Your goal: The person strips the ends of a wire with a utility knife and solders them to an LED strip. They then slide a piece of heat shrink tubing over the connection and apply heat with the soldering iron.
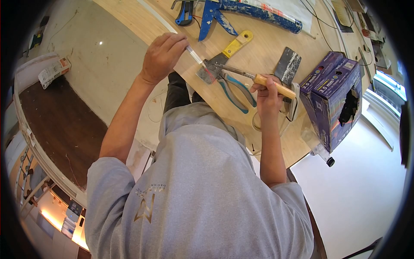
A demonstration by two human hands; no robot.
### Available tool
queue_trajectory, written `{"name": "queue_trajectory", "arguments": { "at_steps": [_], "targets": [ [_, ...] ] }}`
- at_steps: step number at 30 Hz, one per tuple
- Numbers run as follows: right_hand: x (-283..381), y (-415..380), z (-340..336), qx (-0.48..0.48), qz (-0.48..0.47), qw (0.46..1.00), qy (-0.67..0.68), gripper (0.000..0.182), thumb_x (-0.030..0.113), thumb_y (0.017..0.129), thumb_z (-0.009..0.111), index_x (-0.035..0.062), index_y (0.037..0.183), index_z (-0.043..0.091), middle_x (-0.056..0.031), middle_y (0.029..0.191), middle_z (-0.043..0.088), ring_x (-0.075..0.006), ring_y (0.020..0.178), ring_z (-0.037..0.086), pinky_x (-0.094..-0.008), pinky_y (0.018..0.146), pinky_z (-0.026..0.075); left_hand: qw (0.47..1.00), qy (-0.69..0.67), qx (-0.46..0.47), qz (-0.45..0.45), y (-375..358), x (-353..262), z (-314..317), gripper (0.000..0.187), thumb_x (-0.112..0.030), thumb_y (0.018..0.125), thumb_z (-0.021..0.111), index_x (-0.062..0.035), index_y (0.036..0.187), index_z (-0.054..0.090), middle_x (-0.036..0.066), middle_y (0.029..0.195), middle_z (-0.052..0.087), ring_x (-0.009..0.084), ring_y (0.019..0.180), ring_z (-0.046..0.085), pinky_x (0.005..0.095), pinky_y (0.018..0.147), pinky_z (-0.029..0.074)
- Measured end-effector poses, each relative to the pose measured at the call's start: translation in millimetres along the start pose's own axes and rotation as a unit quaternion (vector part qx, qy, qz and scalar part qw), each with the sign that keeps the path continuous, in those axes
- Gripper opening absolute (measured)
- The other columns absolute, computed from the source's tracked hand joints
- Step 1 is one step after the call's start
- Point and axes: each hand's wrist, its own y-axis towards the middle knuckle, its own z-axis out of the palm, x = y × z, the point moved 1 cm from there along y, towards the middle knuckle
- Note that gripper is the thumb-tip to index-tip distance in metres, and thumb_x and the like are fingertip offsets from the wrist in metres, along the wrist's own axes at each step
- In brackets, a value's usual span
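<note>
My left hand [165, 55] is closed on a white LED strip [195, 55], which runs back across the table edge. A red wire [209, 71] shows at the strip's end, over the scraper's dark blade. In my right hand [268, 96] is a soldering iron [278, 87], gripped by its wooden handle. Its metal shaft points left, the tip close by the strip's end. The scraper [236, 44] has a yellow handle and lies flat under both. Pliers [235, 93] with blue-grey handles rest beside the blade, below the iron's shaft.
A blue caulking gun [258, 13] and a blue utility knife [185, 13] lie at the table's far side. Right of my right hand are a dark, white-smeared block [287, 64] and purple cable boxes [330, 93]. A small bottle [322, 154] lies near the table edge.
</note>
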Motion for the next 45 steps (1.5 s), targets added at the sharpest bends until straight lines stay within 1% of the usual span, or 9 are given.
{"name": "queue_trajectory", "arguments": {
  "at_steps": [17,20,23,26,29,32,35,43,45],
  "targets": [
    [-2.3,-1.3,5.3,0.019,0.007,1.0,0.01,0.017,0.012,0.094,0.056,-0.0036,0.1,0.061,-0.0147,0.09,0.064,-0.0209,0.069,0.063,-0.0335,0.061,0.053,1.0,-0.002,0.004,-0.002,-1.0,1.7,2.8,0.023,-0.004,0.072,0.066,-0.002,0.095,0.064,0.008,0.099,0.064,0.0259,0.089,0.06,0.0346,0.079,0.05],
    [-4.5,0.2,1.8,0.012,0.003,1.0,0.008,0.018,0.012,0.094,0.056,-0.004,0.101,0.061,-0.015,0.09,0.065,-0.0211,0.068,0.063,-0.0336,0.061,0.053,1.0,0.0,-0.002,-0.005,-0.3,1.6,2.8,0.027,-0.001,0.069,0.074,-0.0039,0.093,0.062,0.006,0.095,0.064,0.0237,0.086,0.061,0.0332,0.075,0.05],
    [-3.6,0.4,0.7,0.004,0.006,1.0,0.013,0.018,0.011,0.094,0.055,-0.0044,0.101,0.061,-0.0156,0.089,0.065,-0.0212,0.068,0.062,-0.0336,0.061,0.053,1.0,0.004,0.0,0.0,-0.6,1.3,2.9,0.023,-0.005,0.072,0.066,-0.0022,0.095,0.063,0.008,0.098,0.064,0.0253,0.088,0.06,0.0346,0.079,0.05],
    [-2.1,0.7,4.1,0.01,0.009,1.0,0.008,0.017,0.01,0.093,0.055,-0.0048,0.101,0.06,-0.0161,0.088,0.065,-0.0213,0.068,0.063,-0.0337,0.06,0.053,1.0,0.003,0.002,0.001,-0.6,1.8,3.8,0.023,-0.005,0.072,0.066,-0.0025,0.094,0.063,0.008,0.098,0.064,0.0251,0.088,0.06,0.0343,0.079,0.05],
    [-3.6,2.5,2.3,0.006,0.003,1.0,0.001,0.017,0.009,0.093,0.054,-0.005,0.102,0.06,-0.0165,0.088,0.065,-0.0215,0.068,0.063,-0.0338,0.059,0.053,1.0,0.003,-0.005,-0.004,0.8,1.6,3.7,0.026,-0.001,0.069,0.074,-0.0044,0.093,0.062,0.006,0.095,0.065,0.0235,0.085,0.061,0.0332,0.075,0.05],
    [-3.5,2.1,0.0,0.005,0.005,1.0,0.013,0.017,0.009,0.093,0.055,-0.0052,0.101,0.06,-0.0166,0.088,0.065,-0.0216,0.067,0.063,-0.0336,0.059,0.053,1.0,-0.005,-0.01,-0.002,1.7,0.7,1.9,0.027,-0.001,0.069,0.074,-0.0043,0.093,0.062,0.006,0.094,0.065,0.0235,0.085,0.061,0.0332,0.075,0.05],
    [-3.1,1.7,2.6,0.009,0.008,1.0,0.003,0.016,0.008,0.093,0.055,-0.0052,0.1,0.06,-0.0166,0.088,0.065,-0.0216,0.067,0.063,-0.0335,0.058,0.053,1.0,0.003,0.001,0.0,-0.8,2.2,4.3,0.023,-0.005,0.072,0.067,-0.0025,0.094,0.063,0.007,0.098,0.064,0.0248,0.089,0.06,0.0344,0.078,0.05],
    [-1.5,1.2,3.4,0.004,0.013,1.0,0.013,0.016,0.009,0.093,0.055,-0.0049,0.1,0.06,-0.016,0.089,0.065,-0.0218,0.068,0.063,-0.0333,0.059,0.053,1.0,0.006,0.002,0.003,0.4,1.4,2.9,0.024,-0.006,0.072,0.065,-0.0038,0.095,0.064,0.007,0.098,0.064,0.025,0.089,0.06,0.0346,0.078,0.05],
    [-1.6,3.6,3.1,-0.026,-0.014,0.999,-0.025,0.017,0.01,0.093,0.056,-0.0046,0.1,0.06,-0.0156,0.088,0.065,-0.0213,0.068,0.063,-0.0331,0.059,0.053,1.0,0.006,0.012,0.015,1.3,2.3,4.0,0.024,-0.005,0.071,0.065,-0.0044,0.096,0.064,0.006,0.098,0.064,0.0246,0.09,0.061,0.0343,0.078,0.051]
  ]
}}
